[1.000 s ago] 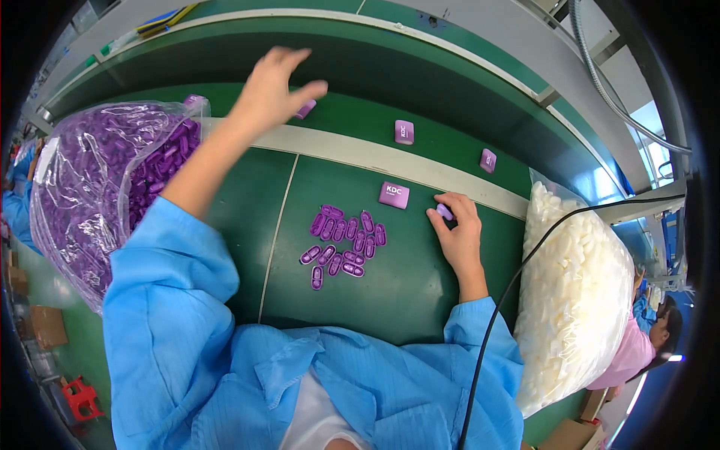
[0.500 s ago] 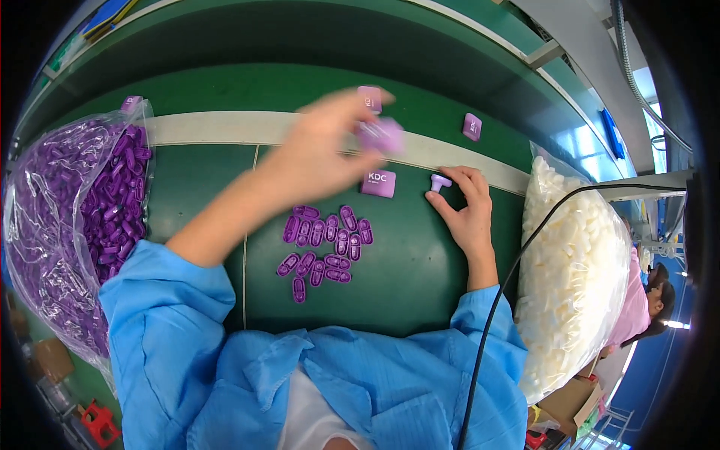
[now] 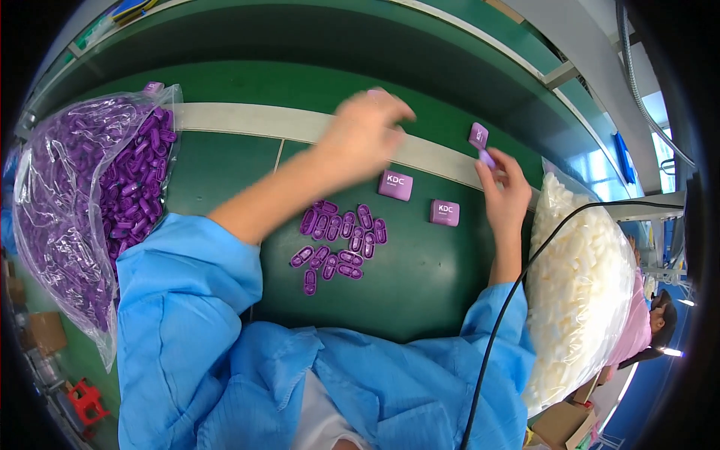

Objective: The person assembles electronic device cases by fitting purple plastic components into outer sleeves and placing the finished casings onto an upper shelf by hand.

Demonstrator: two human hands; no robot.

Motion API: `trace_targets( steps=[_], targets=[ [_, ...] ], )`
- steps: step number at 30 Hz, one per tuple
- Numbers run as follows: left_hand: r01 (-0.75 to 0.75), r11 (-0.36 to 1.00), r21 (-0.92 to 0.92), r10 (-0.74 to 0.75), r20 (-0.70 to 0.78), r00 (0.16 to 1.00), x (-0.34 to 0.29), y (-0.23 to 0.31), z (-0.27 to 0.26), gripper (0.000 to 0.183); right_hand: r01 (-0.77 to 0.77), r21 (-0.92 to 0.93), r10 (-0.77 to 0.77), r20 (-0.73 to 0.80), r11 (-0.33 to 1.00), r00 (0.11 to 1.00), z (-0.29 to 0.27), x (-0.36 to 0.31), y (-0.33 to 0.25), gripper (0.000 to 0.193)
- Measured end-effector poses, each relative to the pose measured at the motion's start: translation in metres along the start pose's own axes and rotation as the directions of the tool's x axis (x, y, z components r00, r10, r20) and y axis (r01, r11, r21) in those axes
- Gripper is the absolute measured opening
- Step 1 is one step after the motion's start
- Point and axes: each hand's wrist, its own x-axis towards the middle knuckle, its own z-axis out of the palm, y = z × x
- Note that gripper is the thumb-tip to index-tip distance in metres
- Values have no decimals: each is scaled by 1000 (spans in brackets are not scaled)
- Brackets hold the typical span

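My left hand (image 3: 365, 129), blurred by motion, is over the pale strip at the far side of the table. Its fingers look apart and no thing shows in them. A purple block (image 3: 379, 91) is partly hidden behind its knuckles. At the right, my right hand (image 3: 504, 187) pinches a small lilac T-shaped piece (image 3: 487, 158) between thumb and fingers. That piece is just below another purple block (image 3: 478, 135). Two more purple blocks with white print, one near the middle (image 3: 395, 185) and one to its right (image 3: 444, 212), lie on the green tabletop (image 3: 390, 300).
Several dark purple oval parts (image 3: 330, 266) lie loose at the table's middle. A clear bag of purple parts (image 3: 75, 195) stands left, a bag of cream-white parts (image 3: 574, 292) right. A black cable (image 3: 517, 281) runs past my right arm. A person in pink (image 3: 634, 322) is beyond.
The purple block that was in my left hand now lies on the tabletop. My right hand has moved right and away with the lilac piece. The view has shifted slightly.
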Motion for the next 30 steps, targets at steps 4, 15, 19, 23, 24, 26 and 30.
trace_targets(
  steps=[4,15,19,23,24,26,30],
  targets=[
    [469,878,92,-478,158,864,8,-51,-40,40,135,-49,-126,151,990,980,32,33,-9,27],
    [225,921,317,-286,159,945,9,-78,-13,60,211,-38,-185,345,977,920,80,69,-14,26],
    [290,950,117,-297,47,954,5,-62,-14,50,512,-234,-449,274,827,850,87,67,-8,26],
    [136,991,0,-132,-212,968,-3,-11,-25,44,69,75,-87,261,995,961,71,43,-63,32],
    [144,990,4,-139,-217,966,-5,-5,-26,44,-328,488,128,398,809,908,69,32,-79,34],
    [17,995,96,10,-272,962,-8,6,-24,50,-662,694,199,633,283,748,72,14,-92,39],
    [44,991,124,-20,-188,982,-20,27,-30,62,-602,766,247,552,227,796,73,4,-92,28]
  ],
)
